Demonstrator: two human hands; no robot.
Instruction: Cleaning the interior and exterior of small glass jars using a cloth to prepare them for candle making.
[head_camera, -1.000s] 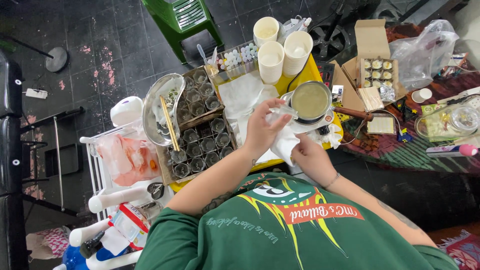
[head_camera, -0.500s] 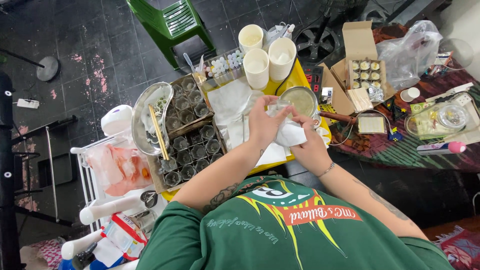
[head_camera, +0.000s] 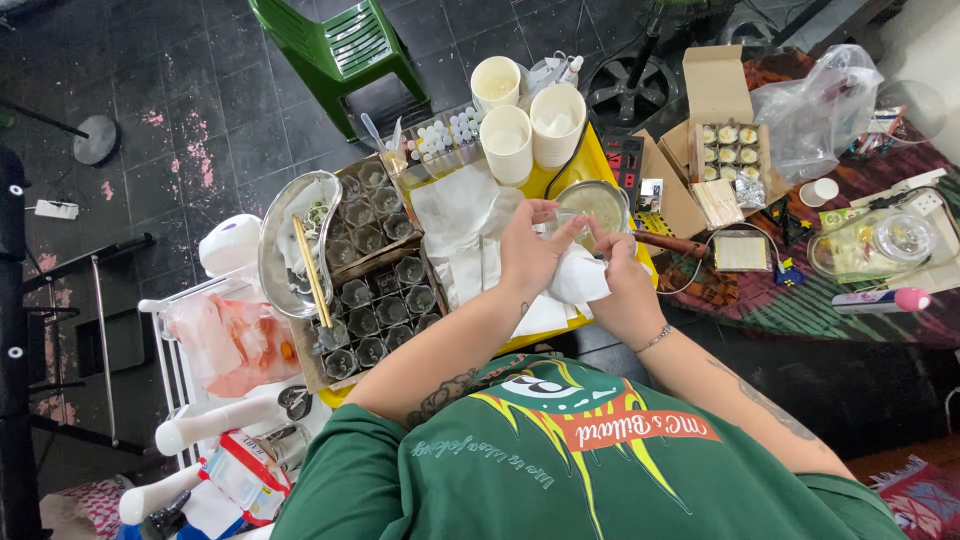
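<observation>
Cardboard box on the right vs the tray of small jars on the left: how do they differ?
The cardboard box is small, its lid flap stands open, and its few jars look filled, pale on top. The jar tray is larger and lidless, with many dark, seemingly empty glass jars; a metal dish overlaps its left edge. Both hold small round jars in rows.

Both hands (head_camera: 575, 265) around white cloth (head_camera: 580, 278)

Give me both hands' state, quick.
Left hand: fingers closed on a small clear jar.
Right hand: closed on a white tissue, pressed against the jar.
</observation>
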